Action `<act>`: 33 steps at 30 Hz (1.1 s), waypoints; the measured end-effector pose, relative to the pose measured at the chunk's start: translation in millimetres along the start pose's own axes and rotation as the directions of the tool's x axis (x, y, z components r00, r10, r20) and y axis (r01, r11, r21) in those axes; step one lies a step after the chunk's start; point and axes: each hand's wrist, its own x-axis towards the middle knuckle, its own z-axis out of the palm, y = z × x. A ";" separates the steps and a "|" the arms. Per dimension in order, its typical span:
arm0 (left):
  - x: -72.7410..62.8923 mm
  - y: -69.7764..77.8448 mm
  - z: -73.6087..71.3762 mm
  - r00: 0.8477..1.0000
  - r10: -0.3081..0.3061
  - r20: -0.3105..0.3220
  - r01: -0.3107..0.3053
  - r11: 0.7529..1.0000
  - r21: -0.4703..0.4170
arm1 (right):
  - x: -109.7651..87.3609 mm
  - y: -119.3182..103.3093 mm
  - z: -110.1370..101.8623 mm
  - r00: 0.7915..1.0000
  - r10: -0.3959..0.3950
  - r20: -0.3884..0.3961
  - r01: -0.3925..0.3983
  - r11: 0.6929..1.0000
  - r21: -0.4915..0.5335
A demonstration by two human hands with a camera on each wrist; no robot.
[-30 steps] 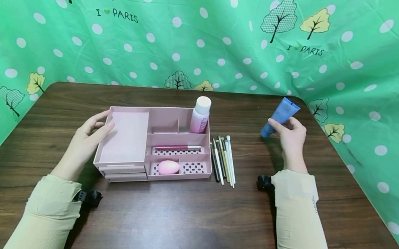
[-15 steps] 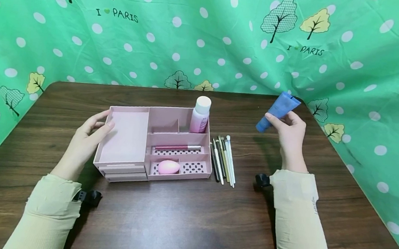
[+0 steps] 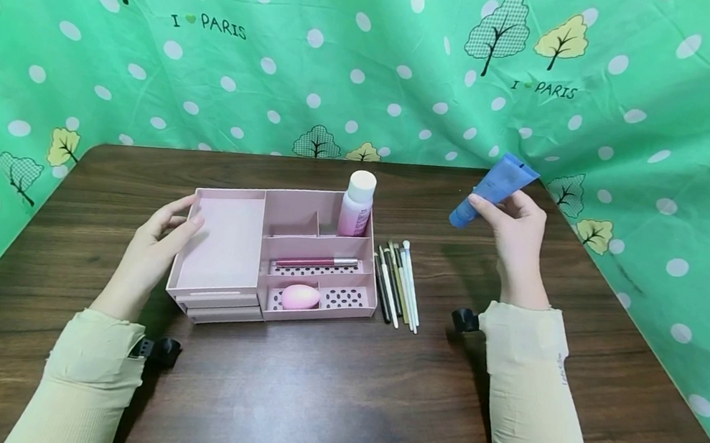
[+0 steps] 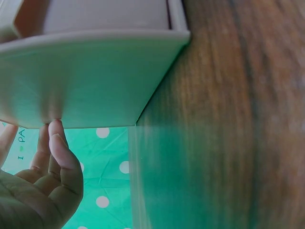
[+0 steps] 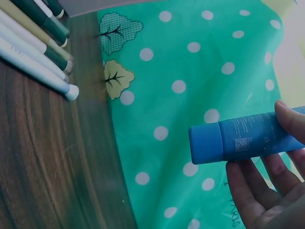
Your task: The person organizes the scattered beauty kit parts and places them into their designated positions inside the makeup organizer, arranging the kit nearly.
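Note:
My right hand (image 3: 518,231) pinches a blue squeeze tube (image 3: 500,183) between thumb and fingers, above the table at the far right. Its cap points down and left; in the right wrist view the capped end of the tube (image 5: 248,138) shows small print and a square code. At the left, my left hand (image 3: 161,241) rests against the side of a pink desk organizer (image 3: 223,244), fingertips at the back left corner and thumb at the rim. A white-capped pink bottle (image 3: 356,207), a dark pink pen-like stick (image 3: 314,263) and a pink makeup sponge (image 3: 300,297) sit in its compartments.
Several slim makeup brushes (image 3: 397,284) lie side by side just right of the organizer. Two drawers (image 3: 224,309) face the front under its left part. The brown wooden table (image 3: 323,399) ends at a green dotted cloth (image 3: 358,70) behind.
My right hand has raised the blue tube and tilted it further, its cap shifting left and up away from the table. The left hand and organizer have stayed put.

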 end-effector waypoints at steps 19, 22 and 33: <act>-0.4 0.4 -0.1 1.000 -0.001 0.005 0.001 1.000 0.002 | -9.4 -15.4 7.1 0.999 -0.044 0.025 0.042 0.996 0.074; -0.3 0.4 -0.3 1.000 0.000 0.008 0.000 1.000 0.000 | -10.2 -16.6 8.1 0.998 -0.053 0.028 0.051 0.996 0.073; 0.6 -0.1 0.3 1.000 0.009 -0.004 -0.009 1.000 -0.001 | -13.1 -21.7 11.4 0.997 -0.068 0.043 0.064 0.993 0.095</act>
